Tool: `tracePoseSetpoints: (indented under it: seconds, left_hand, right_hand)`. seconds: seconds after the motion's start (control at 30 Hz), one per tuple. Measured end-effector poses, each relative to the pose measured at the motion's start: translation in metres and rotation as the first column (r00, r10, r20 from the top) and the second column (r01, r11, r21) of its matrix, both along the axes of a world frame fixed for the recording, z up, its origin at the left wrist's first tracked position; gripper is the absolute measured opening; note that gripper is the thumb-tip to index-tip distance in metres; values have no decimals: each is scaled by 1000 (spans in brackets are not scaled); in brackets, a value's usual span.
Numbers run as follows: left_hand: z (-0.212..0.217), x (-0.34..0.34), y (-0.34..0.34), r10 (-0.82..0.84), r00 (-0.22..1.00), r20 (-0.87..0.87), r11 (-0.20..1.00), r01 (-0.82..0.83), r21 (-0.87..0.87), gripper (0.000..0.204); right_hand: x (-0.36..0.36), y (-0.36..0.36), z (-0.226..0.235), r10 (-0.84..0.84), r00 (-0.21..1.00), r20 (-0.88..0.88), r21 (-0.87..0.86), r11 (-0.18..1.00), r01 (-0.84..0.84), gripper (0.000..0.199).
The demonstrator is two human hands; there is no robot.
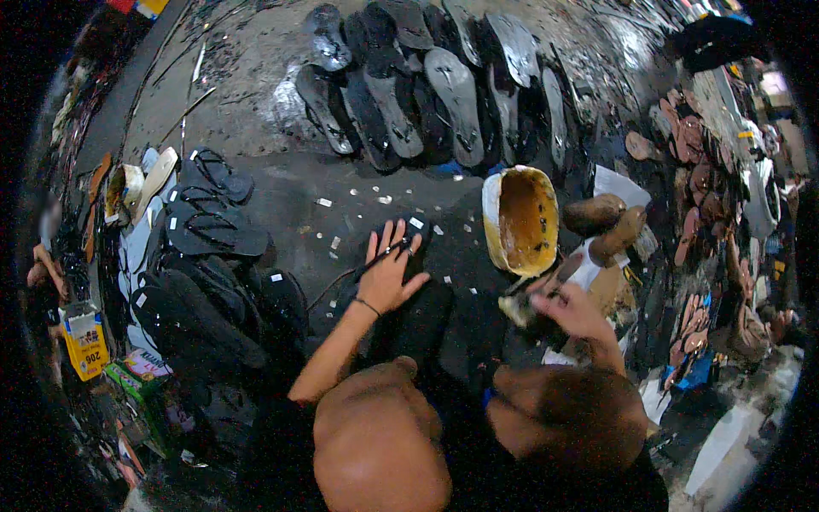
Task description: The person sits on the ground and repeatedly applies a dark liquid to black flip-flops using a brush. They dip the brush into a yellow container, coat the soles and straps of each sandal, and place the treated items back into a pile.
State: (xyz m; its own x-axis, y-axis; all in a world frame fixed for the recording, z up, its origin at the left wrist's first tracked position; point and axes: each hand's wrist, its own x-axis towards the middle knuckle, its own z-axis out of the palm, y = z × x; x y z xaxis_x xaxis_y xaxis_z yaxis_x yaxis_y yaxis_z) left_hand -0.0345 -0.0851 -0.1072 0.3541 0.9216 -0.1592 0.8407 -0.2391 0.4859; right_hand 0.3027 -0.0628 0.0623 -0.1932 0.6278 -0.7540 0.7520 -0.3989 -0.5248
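Dark surface surrounds the splayed, palm-down left hand.

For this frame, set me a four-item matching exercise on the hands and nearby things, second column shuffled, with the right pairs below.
1. left hand
2. right hand
3. open tub
4. yellow-and-white carton

A. yellowish-brown inside, whitish on its left side
B. far left, beside a green box
C. fingers spread over a black flip-flop
D. blurred, holding what looks like a brush

Pairs: 1-C; 2-D; 3-A; 4-B
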Motion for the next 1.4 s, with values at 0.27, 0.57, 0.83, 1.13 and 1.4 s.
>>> tracePoseSetpoints:
  seconds: [0.27,0.57,0.83,1.13,1.4]
  left_hand:
    - [32,11,72,714,-291,637,698,357,-620,45]
    - [107,31,58,761,-338,553,648,409,-642,54]
    - [91,19,63,642,-295,707,750,52,-659,45]
    - [102,29,57,727,-337,599,680,232,-695,59]
    - [69,10,64,599,-209,773,784,-42,-619,41]
  right_hand:
    - [-95,56,-3,51,843,-535,638,679,364,27]
    - [-100,129,-5,-34,938,-344,858,395,329,22]
    - [-106,63,8,246,714,-655,686,589,426,29]
    - [-77,128,13,15,721,-693,584,598,549,24]
    - [-88,109,0,212,794,-569,776,457,435,18]
